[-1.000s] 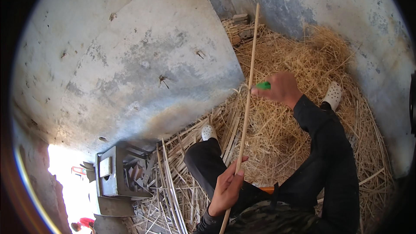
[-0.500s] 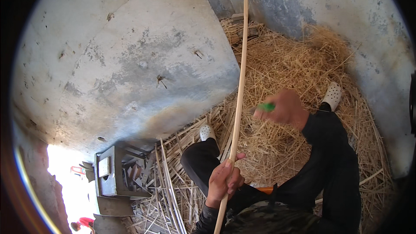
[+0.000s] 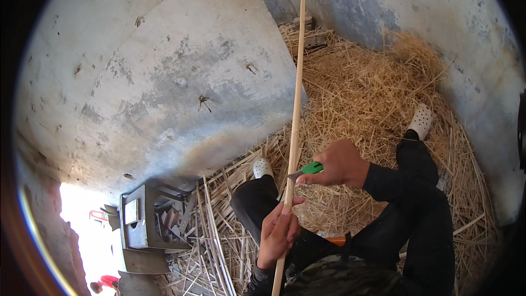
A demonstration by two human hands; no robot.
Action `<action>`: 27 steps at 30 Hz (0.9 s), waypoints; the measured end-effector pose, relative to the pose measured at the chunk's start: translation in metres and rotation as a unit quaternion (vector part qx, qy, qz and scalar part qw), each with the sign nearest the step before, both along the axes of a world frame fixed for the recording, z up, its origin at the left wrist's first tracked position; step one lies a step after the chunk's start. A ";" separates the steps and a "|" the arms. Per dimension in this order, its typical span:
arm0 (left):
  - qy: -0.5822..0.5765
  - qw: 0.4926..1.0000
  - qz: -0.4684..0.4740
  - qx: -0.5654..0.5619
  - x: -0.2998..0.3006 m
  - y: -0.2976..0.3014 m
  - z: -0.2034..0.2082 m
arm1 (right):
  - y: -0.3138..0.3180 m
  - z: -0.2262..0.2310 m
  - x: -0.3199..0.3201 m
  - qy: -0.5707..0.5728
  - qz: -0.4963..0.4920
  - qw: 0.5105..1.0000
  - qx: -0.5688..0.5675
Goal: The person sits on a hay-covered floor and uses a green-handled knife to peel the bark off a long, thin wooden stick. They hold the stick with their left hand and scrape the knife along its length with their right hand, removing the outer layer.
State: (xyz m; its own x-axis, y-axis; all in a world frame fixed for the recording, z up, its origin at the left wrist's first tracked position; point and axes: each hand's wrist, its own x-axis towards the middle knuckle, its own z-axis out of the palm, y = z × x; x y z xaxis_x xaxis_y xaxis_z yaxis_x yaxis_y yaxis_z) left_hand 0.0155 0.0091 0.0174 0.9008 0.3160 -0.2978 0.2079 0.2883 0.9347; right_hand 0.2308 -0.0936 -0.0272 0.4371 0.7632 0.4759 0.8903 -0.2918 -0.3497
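A long pale strip of wood or bamboo runs up from the lower edge toward the far wall. My left hand is closed around its lower part, thumb lying along the strip. In my right hand is a green-handled utility knife, gripped in a closed fist. Its grey blade points left and meets the strip's right edge, a little above my left fingers; whether it bites in cannot be seen.
Straw-like shavings are heaped between my feet, in white clogs. Thin strips lie on the left beside a wooden cabinet. Bare plaster walls stand left and far. A person in red is at the bright doorway.
My right hand has come down and left, bringing the knife blade from clear of the strip to its edge. The strip's far end has shifted slightly left.
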 end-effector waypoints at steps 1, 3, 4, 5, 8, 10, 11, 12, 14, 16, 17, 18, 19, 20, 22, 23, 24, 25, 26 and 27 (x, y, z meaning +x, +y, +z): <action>0.002 1.000 -0.004 0.029 -0.002 0.000 -0.001 | 0.002 -0.001 0.002 -0.008 0.006 1.000 0.007; 0.006 0.996 -0.014 0.087 -0.006 0.001 -0.005 | 0.004 -0.006 0.009 -0.015 0.001 1.000 0.010; 0.006 0.995 -0.019 0.099 -0.005 0.000 -0.006 | 0.004 -0.008 0.016 -0.021 -0.011 1.000 0.006; 0.006 0.993 -0.024 0.112 -0.004 0.000 -0.006 | 0.005 -0.010 0.023 -0.027 -0.023 0.999 0.002; 0.019 0.992 -0.039 0.121 -0.003 -0.002 -0.005 | 0.013 -0.019 0.037 -0.017 -0.102 0.991 -0.082; 0.025 0.993 -0.045 0.111 -0.004 -0.002 -0.005 | 0.011 -0.015 0.060 -0.026 -0.086 0.994 -0.058; 0.025 0.993 -0.045 0.102 -0.005 -0.001 -0.005 | 0.011 -0.013 0.068 -0.031 -0.077 0.996 -0.045; 0.024 0.994 -0.045 0.093 -0.006 0.000 -0.006 | 0.012 -0.014 0.071 -0.051 -0.074 0.996 -0.029; 0.009 0.996 -0.044 0.074 -0.002 0.000 -0.009 | 0.013 -0.014 0.074 -0.090 -0.072 0.993 0.001; 0.010 0.996 -0.059 0.071 0.000 -0.002 -0.007 | 0.012 -0.022 0.096 -0.053 -0.128 0.990 -0.027; 0.023 0.994 -0.071 0.077 -0.004 -0.004 -0.003 | 0.011 -0.026 0.110 -0.030 -0.154 0.987 -0.040; 0.032 0.992 -0.087 0.082 -0.007 -0.006 0.001 | 0.000 -0.021 0.134 0.038 -0.198 0.979 -0.030; 0.043 0.991 -0.101 0.075 -0.011 -0.009 0.001 | -0.009 -0.019 0.158 0.108 -0.235 0.966 -0.020; 0.052 0.989 -0.117 0.070 -0.013 -0.013 0.001 | -0.020 -0.016 0.170 0.087 -0.258 0.962 -0.015; 0.052 0.988 -0.130 0.059 -0.017 -0.015 -0.001 | -0.032 -0.008 0.184 0.081 -0.292 0.953 0.006; 0.043 0.989 -0.132 0.050 -0.019 -0.015 -0.005 | -0.038 -0.004 0.187 0.097 -0.308 0.946 0.020; 0.035 0.990 -0.134 0.042 -0.019 -0.016 -0.007 | -0.043 -0.001 0.189 0.112 -0.323 0.939 0.034; 0.032 0.991 -0.128 0.033 -0.018 -0.015 -0.008 | -0.047 -0.002 0.189 0.120 -0.318 0.940 0.035; 0.029 0.992 -0.123 0.024 -0.015 -0.014 -0.009 | -0.051 -0.002 0.187 0.127 -0.313 0.940 0.037; 0.026 0.993 -0.118 0.015 -0.012 -0.014 -0.009 | -0.054 -0.003 0.184 0.135 -0.309 0.941 0.039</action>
